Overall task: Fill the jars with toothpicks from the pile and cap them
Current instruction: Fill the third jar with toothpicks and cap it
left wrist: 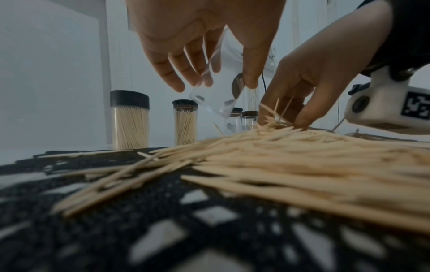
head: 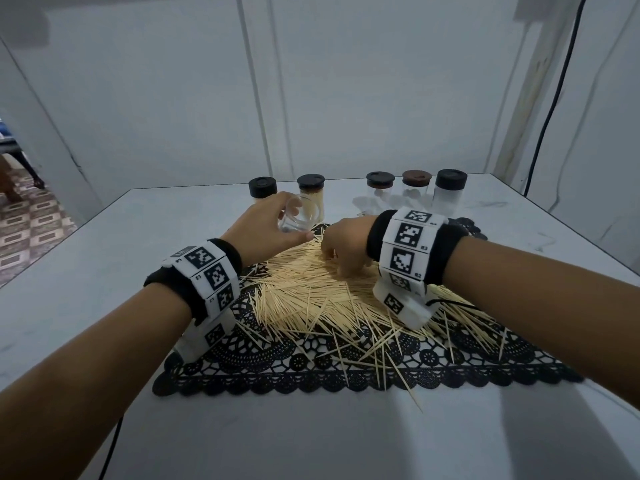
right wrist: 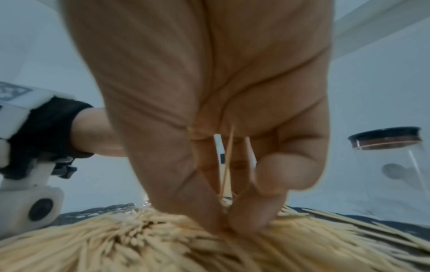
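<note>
- Head view: the left hand (head: pixel 266 223) holds an empty clear jar (head: pixel 297 216) in its grip, lifted and tipped on its side at the far edge of the toothpick pile (head: pixel 329 296). The jar's open mouth faces the right hand (head: pixel 341 247).
- Head view: the right hand is just beside the jar, fingers curled down into the pile. The pile lies on a black lace mat (head: pixel 346 372) on the table (head: pixel 69 271).
- Head view: past the pile stand two full capped jars (head: pixel 311 199) and three empty capped jars (head: pixel 412 192).
- Left wrist view: the left hand's fingers (left wrist: pixel 177 73) and thumb wrap the clear jar, which slants down toward the pile. The right hand's fingers (left wrist: pixel 302 117) pinch a small bunch of toothpicks (left wrist: pixel 274 114) just under the jar and to its right.
- Right wrist view: the right hand's thumb and fingertips (right wrist: pixel 251 217) squeeze together on the pile, and a few sticks poke up between them. One empty capped jar (right wrist: pixel 393 165) stands off to the right.
- My guess: the bunch has to turn so its long way lines up with the jar's long way, then slide into the mouth. The right hand is the nearer one for that. Crooked sticks could catch on the rim.
</note>
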Motion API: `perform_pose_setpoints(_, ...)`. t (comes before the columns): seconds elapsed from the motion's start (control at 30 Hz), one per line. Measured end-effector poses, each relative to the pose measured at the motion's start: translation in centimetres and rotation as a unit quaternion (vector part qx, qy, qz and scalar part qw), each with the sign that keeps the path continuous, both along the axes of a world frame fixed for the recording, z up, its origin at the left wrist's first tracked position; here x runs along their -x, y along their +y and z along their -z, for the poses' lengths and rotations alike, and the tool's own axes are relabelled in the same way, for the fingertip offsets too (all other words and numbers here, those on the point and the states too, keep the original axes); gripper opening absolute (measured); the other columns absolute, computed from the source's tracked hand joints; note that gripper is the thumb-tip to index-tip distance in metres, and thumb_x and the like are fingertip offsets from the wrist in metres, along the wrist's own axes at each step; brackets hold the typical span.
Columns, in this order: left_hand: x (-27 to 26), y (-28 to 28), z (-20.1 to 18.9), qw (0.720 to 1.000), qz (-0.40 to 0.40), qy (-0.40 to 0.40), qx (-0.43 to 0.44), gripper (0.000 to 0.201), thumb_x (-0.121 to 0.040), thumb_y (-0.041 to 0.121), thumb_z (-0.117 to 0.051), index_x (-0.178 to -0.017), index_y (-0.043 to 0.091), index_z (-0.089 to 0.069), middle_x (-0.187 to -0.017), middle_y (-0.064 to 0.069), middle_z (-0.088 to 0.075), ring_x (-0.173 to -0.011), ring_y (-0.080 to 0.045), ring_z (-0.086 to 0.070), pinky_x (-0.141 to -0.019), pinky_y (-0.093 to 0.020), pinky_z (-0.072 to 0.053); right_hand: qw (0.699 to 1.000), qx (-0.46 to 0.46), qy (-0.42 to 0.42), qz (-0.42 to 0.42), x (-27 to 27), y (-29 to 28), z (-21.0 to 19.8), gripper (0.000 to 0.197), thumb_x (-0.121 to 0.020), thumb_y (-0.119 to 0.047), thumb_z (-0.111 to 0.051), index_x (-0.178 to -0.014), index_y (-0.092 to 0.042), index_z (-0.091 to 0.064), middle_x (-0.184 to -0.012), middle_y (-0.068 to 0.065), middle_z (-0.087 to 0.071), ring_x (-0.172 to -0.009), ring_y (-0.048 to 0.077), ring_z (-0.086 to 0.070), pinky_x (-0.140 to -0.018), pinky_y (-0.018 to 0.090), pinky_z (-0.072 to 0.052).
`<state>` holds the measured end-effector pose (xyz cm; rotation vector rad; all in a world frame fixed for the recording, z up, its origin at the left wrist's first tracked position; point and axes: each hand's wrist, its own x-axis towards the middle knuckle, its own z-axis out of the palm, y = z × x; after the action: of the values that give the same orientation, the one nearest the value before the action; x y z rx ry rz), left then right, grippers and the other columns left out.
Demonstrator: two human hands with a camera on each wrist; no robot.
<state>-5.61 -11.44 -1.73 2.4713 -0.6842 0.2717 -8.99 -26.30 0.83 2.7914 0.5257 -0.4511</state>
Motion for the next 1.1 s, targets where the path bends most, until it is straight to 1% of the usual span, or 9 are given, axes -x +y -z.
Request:
perform_pose_setpoints(0.07, 0.0, 0.0, 0.0, 1.000, -0.002, 0.001, 0.000, 0.051, -0.080, 0.033, -0.070, -0.123, 0.013, -0.050, -0.110, 0.010, -0.050, -0.099, -0.008, -0.047, -0.080, -0.018, -0.032, 1.000, 0.001, 0.014, -0.017, 0.2, -0.2, -0.2, 0.040, -0.090, -0.013, -0.052, -0.130, -0.012, -0.051, -0.117, 0.004, -0.059, -0.072, 0.010, -0.046, -0.051, 0.016, -0.034)
perform_pose_setpoints(0.13, 0.0, 0.0, 0.0, 1.000, -0.002, -0.002, -0.002, 0.051, -0.080, 0.033, -0.070, -0.123, 0.013, -0.050, -0.110, 0.010, -0.050, -0.098, -0.008, -0.047, -0.079, -0.017, -0.031, 0.999, -0.028, 0.011, -0.020, 0.5, -0.4, -0.4, 0.046, -0.092, -0.011, -0.047, -0.137, -0.019, -0.043, -0.127, 0.000, -0.053, -0.086, 0.009, -0.043, -0.059, 0.016, -0.037)
perform_pose_setpoints(0.27, -0.1, 0.0, 0.0, 1.000, -0.001, -0.003, -0.002, 0.050, -0.080, 0.033, -0.070, -0.122, 0.014, -0.051, -0.109, 0.009, -0.051, -0.097, -0.008, -0.047, -0.078, -0.017, -0.032, 0.998, -0.060, -0.003, 0.004, 0.5, -0.4, 0.0, 0.046, -0.092, -0.033, -0.052, -0.130, -0.008, -0.046, -0.123, 0.006, -0.057, -0.105, 0.020, -0.056, -0.079, 0.027, -0.044)
perform_pose_setpoints(0.4, -0.1, 0.0, 0.0, 1.000, -0.001, -0.011, -0.002, 0.050, -0.080, 0.034, -0.070, -0.121, 0.013, -0.051, -0.109, 0.010, -0.050, -0.097, -0.006, -0.046, -0.077, -0.015, -0.031, 0.996, -0.083, -0.021, 0.026, 0.4, -0.3, 0.7, 0.064, -0.085, -0.040, -0.062, -0.131, -0.005, -0.034, -0.116, 0.007, -0.058, -0.095, 0.019, -0.056, -0.074, 0.027, -0.043)
perform_pose_setpoints(0.67, -0.2, 0.1, 0.1, 1.000, -0.004, -0.017, 0.001, 0.051, -0.081, 0.035, -0.070, -0.122, 0.013, -0.050, -0.109, 0.011, -0.050, -0.099, -0.005, -0.045, -0.079, -0.015, -0.030, 0.999, -0.053, 0.003, 0.008, -0.1, -0.4, 0.7, 0.058, -0.084, -0.050, -0.058, -0.121, -0.005, -0.059, -0.123, 0.010, -0.061, -0.115, 0.027, -0.055, -0.095, 0.035, -0.044)
perform_pose_setpoints(0.83, -0.2, 0.1, 0.1, 1.000, -0.002, -0.013, -0.001, 0.051, -0.080, 0.035, -0.070, -0.122, 0.014, -0.050, -0.109, 0.011, -0.050, -0.097, -0.005, -0.046, -0.078, -0.015, -0.031, 0.999, -0.046, 0.005, 0.005, -0.2, 0.0, 1.1, 0.057, -0.082, -0.051, -0.061, -0.119, -0.007, -0.058, -0.111, 0.004, -0.064, -0.104, 0.020, -0.059, -0.090, 0.030, -0.048)
perform_pose_setpoints(0.9, -0.2, 0.1, 0.1, 1.000, -0.002, -0.013, 0.000, 0.052, -0.080, 0.035, -0.070, -0.123, 0.014, -0.050, -0.109, 0.010, -0.050, -0.097, -0.006, -0.046, -0.078, -0.016, -0.031, 0.999, -0.035, 0.003, -0.003, -0.5, 0.2, 1.3, 0.042, -0.084, -0.047, -0.061, -0.097, -0.007, -0.061, -0.091, 0.001, -0.064, -0.088, 0.016, -0.059, -0.073, 0.024, -0.047)
perform_pose_setpoints(1.0, -0.1, 0.1, 0.1, 1.000, -0.001, -0.013, 0.001, 0.051, -0.080, 0.034, -0.070, -0.123, 0.013, -0.050, -0.108, 0.009, -0.051, -0.097, -0.007, -0.047, -0.079, -0.017, -0.032, 1.000, -0.014, -0.015, -0.015, -0.6, 0.8, 1.2, 0.036, -0.086, -0.037, -0.062, -0.066, -0.012, -0.045, -0.063, -0.003, -0.046, -0.057, 0.009, -0.043, -0.052, 0.018, -0.035)
perform_pose_setpoints(1.1, -0.3, 0.1, 0.1, 1.000, -0.002, -0.005, 0.007, 0.051, -0.080, 0.034, -0.071, -0.123, 0.014, -0.051, -0.110, 0.007, -0.054, -0.097, -0.008, -0.048, -0.078, -0.017, -0.032, 0.999, -0.003, -0.031, -0.029, -0.6, 1.1, 1.0, 0.027, -0.086, -0.031, -0.062, -0.095, -0.006, -0.057, -0.063, -0.003, -0.040, -0.055, 0.007, -0.036, -0.051, 0.018, -0.032)
